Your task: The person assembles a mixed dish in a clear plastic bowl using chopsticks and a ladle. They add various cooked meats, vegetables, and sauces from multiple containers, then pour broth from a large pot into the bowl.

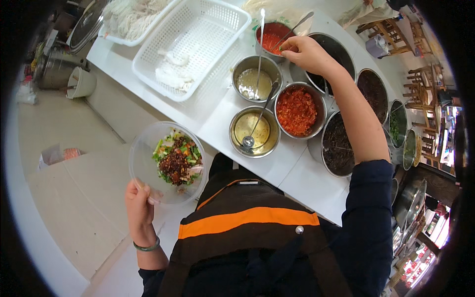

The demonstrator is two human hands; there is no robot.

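Observation:
My left hand (140, 200) grips the rim of a clear plastic bowl (140, 166), thumb on top. Chopped greens, orange bits and a dark red chili topping (177, 166) lie in it. Stretched out over the pots, my right hand (308, 53) has its fingertips pinched together above the edge of a pot of chopped red chili (270, 40). A speck of green shows at those fingertips; what they hold, if anything, is too small to name. A dark-filled pot (341, 52) lies partly hidden under the right hand and forearm.
On the white table (213, 116) stand two pots of thin liquid, the nearer with a ladle (248, 141), a red sauce pot (297, 110) and a dark sauce pot (339, 143). A white basket (148, 59) holds some noodles (173, 79). Greens (394, 126) fill a pot farther right.

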